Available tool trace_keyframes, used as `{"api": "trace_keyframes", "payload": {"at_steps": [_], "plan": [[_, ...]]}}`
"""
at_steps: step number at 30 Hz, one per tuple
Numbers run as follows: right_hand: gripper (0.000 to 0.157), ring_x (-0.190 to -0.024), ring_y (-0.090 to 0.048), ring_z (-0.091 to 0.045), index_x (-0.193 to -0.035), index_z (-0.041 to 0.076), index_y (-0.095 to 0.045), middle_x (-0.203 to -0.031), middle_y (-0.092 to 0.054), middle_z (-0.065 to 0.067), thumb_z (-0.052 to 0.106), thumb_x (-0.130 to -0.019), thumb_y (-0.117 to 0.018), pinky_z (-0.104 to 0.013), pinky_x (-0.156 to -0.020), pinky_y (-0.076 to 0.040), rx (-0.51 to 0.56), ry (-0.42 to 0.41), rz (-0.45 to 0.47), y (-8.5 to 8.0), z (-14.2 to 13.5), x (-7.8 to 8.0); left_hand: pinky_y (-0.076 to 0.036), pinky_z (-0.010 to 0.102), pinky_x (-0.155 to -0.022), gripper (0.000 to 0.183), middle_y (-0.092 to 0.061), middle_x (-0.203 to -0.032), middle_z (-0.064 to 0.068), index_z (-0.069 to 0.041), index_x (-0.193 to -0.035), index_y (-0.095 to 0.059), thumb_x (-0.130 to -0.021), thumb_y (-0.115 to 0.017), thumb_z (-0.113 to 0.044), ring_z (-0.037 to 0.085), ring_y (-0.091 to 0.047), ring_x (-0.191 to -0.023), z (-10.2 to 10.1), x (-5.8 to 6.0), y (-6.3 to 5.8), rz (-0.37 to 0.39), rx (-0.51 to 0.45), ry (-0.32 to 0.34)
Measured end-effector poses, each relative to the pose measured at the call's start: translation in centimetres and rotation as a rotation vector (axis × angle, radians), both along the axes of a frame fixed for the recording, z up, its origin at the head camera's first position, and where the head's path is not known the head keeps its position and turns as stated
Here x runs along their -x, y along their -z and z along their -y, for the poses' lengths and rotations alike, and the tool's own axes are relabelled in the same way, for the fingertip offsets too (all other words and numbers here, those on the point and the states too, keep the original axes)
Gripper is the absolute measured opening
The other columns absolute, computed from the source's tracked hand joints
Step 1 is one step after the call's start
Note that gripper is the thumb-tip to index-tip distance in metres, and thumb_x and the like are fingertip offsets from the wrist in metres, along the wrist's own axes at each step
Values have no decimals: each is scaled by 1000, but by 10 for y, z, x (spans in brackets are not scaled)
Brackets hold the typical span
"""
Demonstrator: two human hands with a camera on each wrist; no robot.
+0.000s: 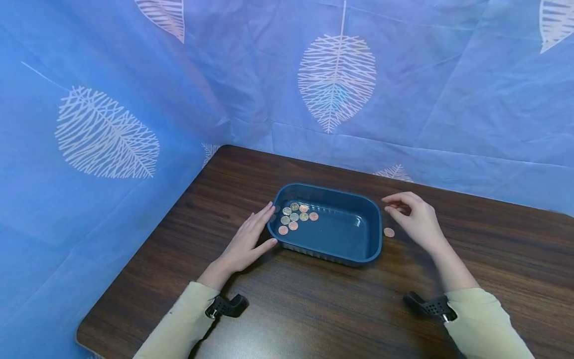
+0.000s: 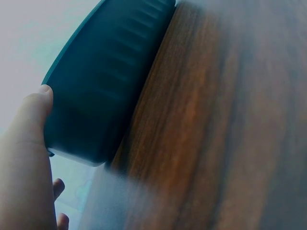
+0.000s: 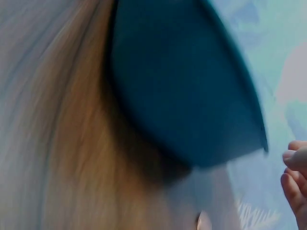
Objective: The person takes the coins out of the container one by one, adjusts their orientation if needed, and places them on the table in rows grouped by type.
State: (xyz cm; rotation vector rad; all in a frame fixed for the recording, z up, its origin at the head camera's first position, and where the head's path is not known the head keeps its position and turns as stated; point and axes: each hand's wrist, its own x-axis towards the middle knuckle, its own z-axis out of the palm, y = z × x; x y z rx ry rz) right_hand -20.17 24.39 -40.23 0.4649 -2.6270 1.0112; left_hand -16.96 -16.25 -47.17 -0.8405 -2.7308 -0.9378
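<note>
A dark blue rectangular tray (image 1: 334,244) stands on the table, with several copper, silver and gold-coloured coins (image 1: 294,217) lying flat towards its left end. My left hand (image 1: 245,243) rests against that end, its fingers fairly straight and the thumb at the near corner. In the left wrist view, the thumb (image 2: 36,110) touches the tray's rim. Beyond the tray's right end, my right hand (image 1: 414,219) hovers with bent fingers and a gap between thumb and forefinger; no object shows in it. One copper coin (image 1: 389,232) lies on the table below it, beside the tray.
The dark wood-grain table (image 1: 314,304) runs back to a blue cloth (image 1: 251,65) with white leaf prints, which hangs behind and at the left. Black straps (image 1: 226,305) circle both wrists over pale sleeves.
</note>
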Motion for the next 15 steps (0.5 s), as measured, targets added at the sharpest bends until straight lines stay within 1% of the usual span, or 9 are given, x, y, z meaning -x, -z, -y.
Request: {"api": "trace_keyframes", "payload": {"at_steps": [2, 6, 8, 12, 13, 15], "plan": [[17, -86, -55, -6, -108, 5, -69, -103, -61, -6, 10, -93, -63, -6, -71, -40, 30, -11, -3, -8, 11, 2, -13, 53, -113, 72, -9, -159, -6, -19, -155, -15, -98, -47, -49, 26, -18, -143, 0, 0, 0, -1, -3, 2], [18, -88, -59, -13, -109, 6, -68, -105, -61, -5, 9, -93, -63, -10, -73, -45, 61, -71, 3, -19, 34, 7, -13, 52, -113, 72, -9, -159, -6, -20, -155, -15, -98, -46, -49, 23, -17, -144, 0, 0, -1, -2, -3, 3], [17, -89, -59, -15, -109, 6, -68, -106, -61, -5, 8, -92, -63, -17, -75, -49, 57, -113, 4, -22, 46, 10, -13, 52, -113, 72, -9, -159, -7, -19, -155, -15, -98, -46, -50, 20, -16, -144, -1, 0, -2, -7, -3, 5], [18, -89, -59, -18, -108, 6, -69, -106, -62, -5, 5, -90, -65, -36, -77, -53, 56, -194, 13, -25, 73, 16, -13, 51, -113, 72, -8, -159, -7, -19, -155, -15, -98, -45, -50, 15, -14, -144, 0, -1, -3, -17, 1, 10], [18, -89, -59, -18, -108, 5, -69, -106, -62, -6, 5, -90, -66, -39, -77, -53, 59, -214, 24, -25, 79, 18, -13, 52, -113, 72, -8, -159, -7, -19, -155, -14, -98, -45, -50, 15, -14, -144, 0, -1, -3, -21, 0, 11], [19, -90, -60, -19, -108, 5, -69, -106, -62, -6, 4, -90, -66, -42, -78, -52, 69, -249, 46, -23, 92, 21, -13, 52, -113, 72, -8, -159, -7, -19, -155, -14, -98, -45, -50, 16, -15, -144, 0, -1, -2, -22, 1, 11]]}}
